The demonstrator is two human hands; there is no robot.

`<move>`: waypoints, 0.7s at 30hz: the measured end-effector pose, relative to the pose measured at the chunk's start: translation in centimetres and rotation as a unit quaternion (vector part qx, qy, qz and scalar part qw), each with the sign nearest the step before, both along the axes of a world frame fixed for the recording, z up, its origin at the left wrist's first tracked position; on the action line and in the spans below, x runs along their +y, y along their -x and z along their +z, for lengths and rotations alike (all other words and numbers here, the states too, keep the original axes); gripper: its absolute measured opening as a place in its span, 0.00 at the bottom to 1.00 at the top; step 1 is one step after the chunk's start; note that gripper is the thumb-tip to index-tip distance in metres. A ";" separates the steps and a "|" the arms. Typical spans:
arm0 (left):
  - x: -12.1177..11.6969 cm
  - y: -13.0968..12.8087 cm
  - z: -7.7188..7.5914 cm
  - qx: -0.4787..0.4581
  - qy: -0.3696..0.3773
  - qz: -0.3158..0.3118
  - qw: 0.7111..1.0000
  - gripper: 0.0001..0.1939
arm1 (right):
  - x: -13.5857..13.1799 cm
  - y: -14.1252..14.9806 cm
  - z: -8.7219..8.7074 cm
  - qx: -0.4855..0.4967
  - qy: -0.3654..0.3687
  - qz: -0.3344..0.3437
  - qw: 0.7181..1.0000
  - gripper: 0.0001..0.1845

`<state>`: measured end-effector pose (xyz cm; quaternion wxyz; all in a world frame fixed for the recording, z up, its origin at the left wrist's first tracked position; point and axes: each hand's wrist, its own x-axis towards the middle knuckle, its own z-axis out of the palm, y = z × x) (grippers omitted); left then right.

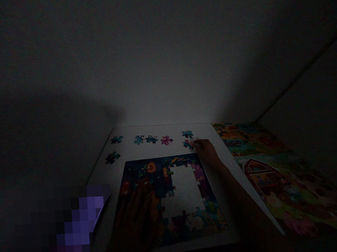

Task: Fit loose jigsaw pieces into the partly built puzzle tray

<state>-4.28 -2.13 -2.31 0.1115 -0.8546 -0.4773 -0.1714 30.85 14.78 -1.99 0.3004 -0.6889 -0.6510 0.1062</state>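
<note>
I have the right hand point(207, 150) up near the far side of the desk point(158, 151), fingers drawn narrow against a loose puzzle piece point(187, 144); in this dim light I cannot tell whether they actually grip it. Just beyond those fingers lies a teal piece point(187, 133). To their left I see a pink piece point(166, 140), then a pair of blue pieces point(139, 139), and well apart, farther left, two darker pieces point(112, 157). Nearer me than the right fingers is the partly built puzzle point(160, 179), a pale gap inside its frame. My left hand point(135, 211) lies flat over its left part, fingers spread, holding nothing visible. Right of the right hand sits a farm picture point(289, 191).
</note>
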 end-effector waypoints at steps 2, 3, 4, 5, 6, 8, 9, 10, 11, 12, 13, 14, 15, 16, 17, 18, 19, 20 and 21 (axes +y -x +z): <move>0.0 -0.1 -0.1 0.017 -0.024 0.002 1.000 0.34 | 0.0 0.0 -0.1 -0.001 -0.006 0.004 1.000 0.18; 0.0 0.0 -0.2 0.028 -0.033 0.002 0.999 0.34 | 0.0 0.0 -0.2 0.000 -0.007 0.005 1.000 0.18; 0.0 0.0 -0.2 0.038 -0.040 0.002 0.998 0.35 | 0.0 -0.1 -0.3 0.001 -0.006 0.004 1.000 0.18; -0.1 0.0 -0.3 0.046 -0.043 0.004 0.998 0.35 | 0.1 -0.2 -0.4 0.001 -0.005 0.002 1.000 0.18; -0.1 0.1 -0.4 0.053 -0.043 0.008 0.998 0.35 | 0.1 -0.2 -0.6 0.000 -0.003 0.001 1.000 0.19; -0.2 0.2 -0.4 0.057 -0.042 0.016 0.997 0.37 | 0.3 -0.4 -0.9 -0.006 -0.001 0.000 1.000 0.19; -0.2 0.3 -0.5 0.057 -0.040 0.017 0.997 0.37 | 0.3 -0.5 -1.0 -0.010 0.000 -0.002 1.000 0.20; -0.2 0.3 -0.5 0.056 -0.037 0.017 0.998 0.38 | 0.4 -0.6 -1.2 -0.013 0.000 -0.002 1.000 0.20; -0.3 0.3 -0.5 0.056 -0.033 0.015 0.998 0.39 | 0.4 -0.6 -1.2 -0.015 -0.001 0.001 1.000 0.20; -0.3 0.3 -0.5 0.054 -0.029 0.012 0.998 0.39 | 0.4 -0.7 -1.3 -0.014 -0.004 0.004 1.000 0.20; -0.3 0.3 -0.5 0.050 -0.024 0.009 0.998 0.40 | 0.4 -0.6 -1.3 -0.011 -0.007 0.005 1.000 0.19; -0.3 0.3 -0.5 0.044 -0.021 0.008 0.999 0.41 | 0.4 -0.6 -1.2 -0.006 -0.011 0.005 1.000 0.19; -0.3 0.3 -0.5 0.039 -0.019 0.009 0.999 0.42 | 0.3 -0.4 -1.0 0.002 -0.015 0.004 1.000 0.20; -0.3 0.3 -0.4 0.035 -0.018 0.011 0.999 0.42 | 0.2 -0.2 -0.8 0.013 -0.019 0.004 1.000 0.21; -0.3 0.2 -0.4 0.032 -0.016 0.013 0.999 0.43 | 0.1 0.1 -0.6 0.027 -0.026 0.004 0.999 0.22; -0.3 0.1 -0.4 0.031 -0.015 0.015 0.999 0.43 | 0.0 0.5 -0.4 0.041 -0.033 0.009 0.999 0.22; -0.3 0.1 -0.3 0.032 -0.014 0.018 0.999 0.43 | 0.0 1.0 -0.2 0.055 -0.040 0.020 0.997 0.22; -0.3 0.0 -0.3 0.033 -0.012 0.019 0.999 0.44 | -0.1 1.5 0.0 0.067 -0.043 0.034 0.996 0.21; -0.3 0.0 -0.3 0.035 -0.012 0.019 0.999 0.44 | -0.2 2.0 0.2 0.076 -0.043 0.049 0.995 0.20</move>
